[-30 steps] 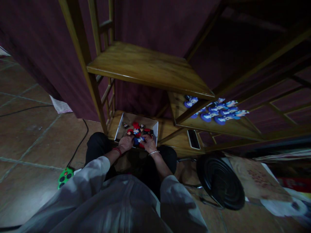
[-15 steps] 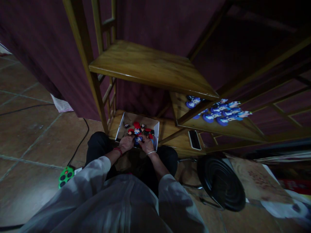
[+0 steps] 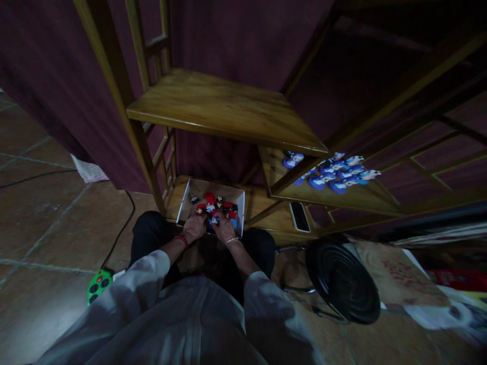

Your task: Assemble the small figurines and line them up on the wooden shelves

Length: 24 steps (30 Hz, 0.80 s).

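Both my hands are over the front edge of a shallow white box (image 3: 239, 202) on the bottom shelf. Between them is a small blue figurine (image 3: 214, 221). My left hand (image 3: 195, 227) has its fingers closed on the figurine's left side. From the right, my right hand (image 3: 225, 229) pinches the same figurine, its fingers curled. Just beyond the hands, several red and black figurines (image 3: 210, 198) lie jumbled in the box. A dark figurine (image 3: 194, 198) sits apart at the box's left side. The figurine's lower part is hidden.
A wooden shelf board (image 3: 224, 109) juts out above the box. Several blue figurines (image 3: 338, 175) stand on the shelf to the right. A phone (image 3: 300, 217) lies below them. A black round stool (image 3: 342, 281) is at my right; a green pedal-like device (image 3: 99, 285) rests on the floor at left.
My view has shifted slightly, so the shelves and the blue figurines appear farther left. Both hands stay at the box's front with the same blue figurine between them.
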### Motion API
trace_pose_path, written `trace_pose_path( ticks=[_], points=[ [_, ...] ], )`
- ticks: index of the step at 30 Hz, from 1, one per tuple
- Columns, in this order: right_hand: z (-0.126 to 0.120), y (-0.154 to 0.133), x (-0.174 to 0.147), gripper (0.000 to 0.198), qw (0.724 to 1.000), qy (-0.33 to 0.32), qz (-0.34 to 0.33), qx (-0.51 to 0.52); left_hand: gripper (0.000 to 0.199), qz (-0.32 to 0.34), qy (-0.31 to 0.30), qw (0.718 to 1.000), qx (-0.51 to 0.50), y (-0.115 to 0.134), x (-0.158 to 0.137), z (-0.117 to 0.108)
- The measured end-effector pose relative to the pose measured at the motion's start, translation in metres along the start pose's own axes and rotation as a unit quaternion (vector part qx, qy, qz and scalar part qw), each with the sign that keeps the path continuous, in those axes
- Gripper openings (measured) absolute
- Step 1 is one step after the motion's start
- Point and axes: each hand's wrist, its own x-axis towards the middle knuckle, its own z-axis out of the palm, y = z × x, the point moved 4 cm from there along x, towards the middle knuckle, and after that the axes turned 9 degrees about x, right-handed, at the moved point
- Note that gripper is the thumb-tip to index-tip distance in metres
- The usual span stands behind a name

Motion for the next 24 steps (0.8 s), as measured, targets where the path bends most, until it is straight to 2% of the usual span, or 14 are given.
trace_pose_path(
  ticks=[6,12,24],
  points=[
    [0.0006,0.0010,-0.0004,0.021,0.999,-0.011,0.009,-0.031,0.030,0.003,0.015,1.000,-0.002,-0.0005,0.0016,0.0036],
    [0.0018,0.0014,-0.0014,0.023,1.000,-0.007,-0.008,-0.021,0.030,0.008,0.022,1.000,-0.001,-0.0013,0.0022,0.0049],
    [0.0036,0.0042,-0.0004,0.023,1.000,-0.010,0.018,-0.002,0.030,0.017,0.040,0.999,-0.004,-0.0017,0.0022,0.0055]
  ],
)
